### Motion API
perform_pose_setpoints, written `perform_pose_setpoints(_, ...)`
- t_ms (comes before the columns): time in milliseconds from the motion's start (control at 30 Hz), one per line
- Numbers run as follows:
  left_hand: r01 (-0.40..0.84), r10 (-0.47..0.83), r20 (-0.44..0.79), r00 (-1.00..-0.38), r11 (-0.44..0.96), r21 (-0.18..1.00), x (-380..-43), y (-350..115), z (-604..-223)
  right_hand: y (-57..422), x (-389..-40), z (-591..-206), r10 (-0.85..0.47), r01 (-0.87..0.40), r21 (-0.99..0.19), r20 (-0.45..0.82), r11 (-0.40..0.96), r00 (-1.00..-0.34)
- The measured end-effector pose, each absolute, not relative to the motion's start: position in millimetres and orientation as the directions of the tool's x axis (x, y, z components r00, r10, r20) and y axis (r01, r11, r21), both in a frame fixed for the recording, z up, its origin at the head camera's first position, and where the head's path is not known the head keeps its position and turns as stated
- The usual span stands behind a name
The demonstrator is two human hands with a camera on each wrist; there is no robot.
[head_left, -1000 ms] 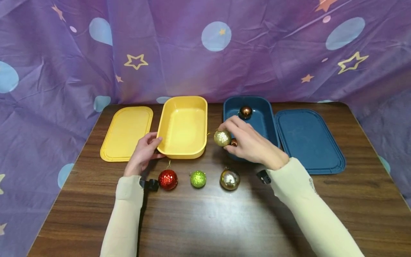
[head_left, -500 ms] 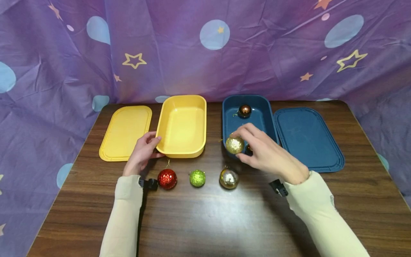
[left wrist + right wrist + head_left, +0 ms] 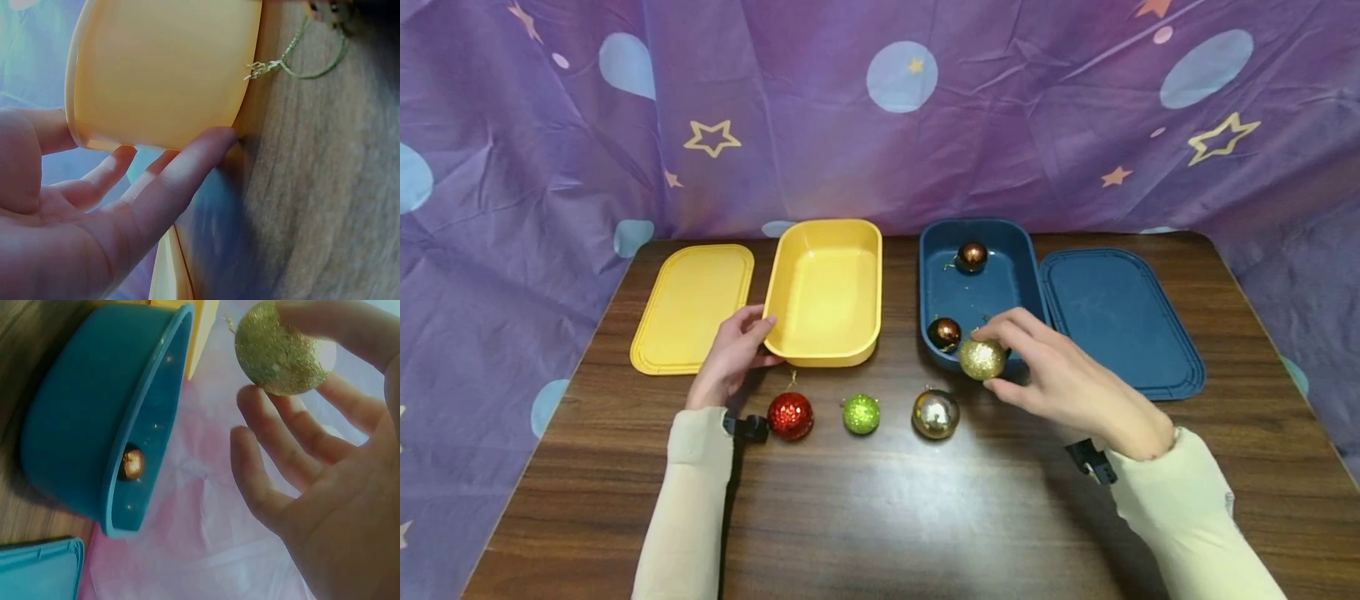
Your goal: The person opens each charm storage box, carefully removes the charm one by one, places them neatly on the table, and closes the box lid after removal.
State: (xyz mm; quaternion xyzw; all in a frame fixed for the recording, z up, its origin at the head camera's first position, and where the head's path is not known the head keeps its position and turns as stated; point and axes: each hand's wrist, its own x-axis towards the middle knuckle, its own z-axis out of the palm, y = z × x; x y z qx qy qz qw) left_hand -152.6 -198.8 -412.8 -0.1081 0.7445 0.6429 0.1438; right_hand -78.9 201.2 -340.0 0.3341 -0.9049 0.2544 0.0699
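From here I'd favour a light pinch, as my right hand (image 3: 1071,379) holds the gold ball (image 3: 982,359), fingers parted only its width, at the near end of the blue box (image 3: 977,296), while my left hand (image 3: 732,354) grips the near-left corner of the yellow box (image 3: 823,304).

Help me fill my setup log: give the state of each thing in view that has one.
Yellow box: open, held by the left hand
Blue box: open, brown balls inside
Yellow lid: off, on the table
Blue lid: off, on the table
Gold glitter ball: held in the right hand
Red ball: on the table
Green ball: on the table
Shiny gold ball: on the table
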Motion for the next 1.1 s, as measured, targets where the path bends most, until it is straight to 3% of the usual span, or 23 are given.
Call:
perform_pose_setpoints(267, -0.343, 0.027, -0.351, -0.936, 0.155, 0.926, -152, -199, -412, 219, -65, -344, -0.565, -0.614, -0.402, 0.248, 0.679, -0.787)
perform_pose_setpoints(533, -0.344, 0.025, -0.352, -0.936, 0.161, 0.925, -153, -199, -412, 228, -55, -352, -0.542, -0.524, -0.456, 0.104, 0.719, -0.834)
perform_pose_setpoints(1100, -0.352, 0.019, -0.360, -0.933, 0.174, 0.920, -153, -199, -412, 241, -54, -377, -0.513, -0.452, -0.490, 0.012, 0.745, -0.858)
